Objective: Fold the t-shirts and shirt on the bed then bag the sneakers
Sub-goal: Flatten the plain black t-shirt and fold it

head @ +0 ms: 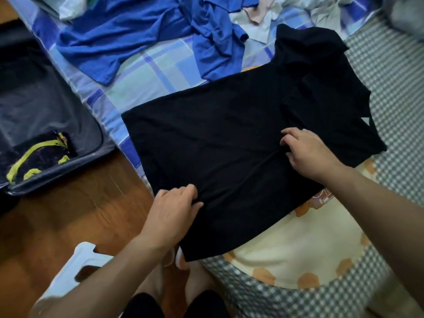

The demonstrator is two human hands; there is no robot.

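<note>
Black t-shirt (231,143): spread flat across the middle of the bed (394,72), its straight hem toward 9 o'clock and its neck end toward 2 o'clock. The sleeve at 1 o'clock is rumpled and folded over. A small pale triangle shows at the edge near 3 o'clock. Faint creases run toward both hands.
Blue t-shirts (146,31): crumpled in a loose heap at 11 to 12 o'clock, just beyond the black one.
Pale garments (257,17): bunched at 12 o'clock, beside the blue heap.
Left hand (174,207): at 7 o'clock, on the shirt's near edge, fingers curled and pinching the black fabric.
Right hand (307,152): at 3 o'clock of centre, knuckles up, fingers bent and gathering a fold of the same shirt.
Suitcase (34,115): open on the wooden floor at 9 o'clock, holding a dark item with yellow stripes (34,157).
Cream cloth (298,244): under the shirt's near corner, at 5 o'clock.
</note>
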